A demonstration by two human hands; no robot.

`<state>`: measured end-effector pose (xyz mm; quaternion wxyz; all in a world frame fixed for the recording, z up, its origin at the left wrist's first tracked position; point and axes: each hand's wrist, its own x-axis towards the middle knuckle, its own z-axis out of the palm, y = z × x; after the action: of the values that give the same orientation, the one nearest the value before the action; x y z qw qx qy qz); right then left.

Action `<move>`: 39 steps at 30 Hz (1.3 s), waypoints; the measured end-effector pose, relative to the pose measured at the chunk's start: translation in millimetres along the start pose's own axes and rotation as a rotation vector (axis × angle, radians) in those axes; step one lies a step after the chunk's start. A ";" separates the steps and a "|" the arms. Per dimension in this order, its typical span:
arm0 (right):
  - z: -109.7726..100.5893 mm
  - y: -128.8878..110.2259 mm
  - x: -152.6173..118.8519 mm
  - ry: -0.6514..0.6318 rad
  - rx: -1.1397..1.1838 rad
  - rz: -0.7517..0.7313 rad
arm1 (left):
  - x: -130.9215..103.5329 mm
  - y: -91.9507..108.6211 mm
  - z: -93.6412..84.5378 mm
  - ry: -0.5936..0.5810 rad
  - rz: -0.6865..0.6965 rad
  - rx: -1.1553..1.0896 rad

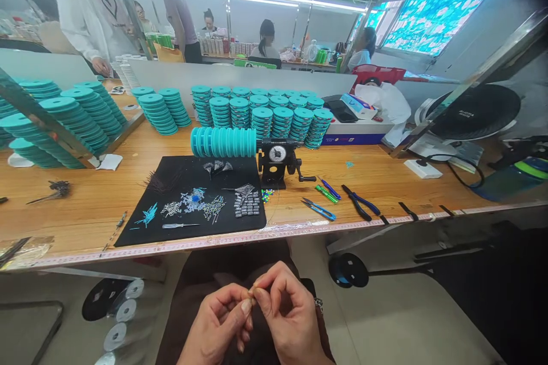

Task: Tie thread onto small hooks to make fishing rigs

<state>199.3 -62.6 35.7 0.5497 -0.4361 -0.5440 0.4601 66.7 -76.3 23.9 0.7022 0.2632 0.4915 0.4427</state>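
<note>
Low in the head view, my left hand (220, 322) and my right hand (289, 311) meet over my lap, in front of the table edge. Thumb and forefinger of each are pinched together, and the fingertips touch. Whatever sits between them is too small to make out. Beyond them on the table lies a black mat (218, 197) with small blue, clear and grey parts in piles and a small screwdriver (180, 226). Behind the mat stands a black hand-cranked winder (276, 162) carrying a row of teal spools (225, 142).
Blue snips (319, 209), pliers (359, 203) and a green tool (326, 194) lie right of the mat. Stacks of teal spools (261, 120) line the back. A white power strip (423, 169) is at the right. Several people work beyond the partition (240, 77).
</note>
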 end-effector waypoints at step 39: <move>-11.5 -1.8 5.9 -0.117 0.159 0.185 | -0.7 15.4 -1.0 -0.065 -0.063 0.166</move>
<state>210.7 -56.9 38.3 0.5051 -0.4119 -0.4942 0.5753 60.2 -69.7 36.2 0.7073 0.3192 0.5115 0.3691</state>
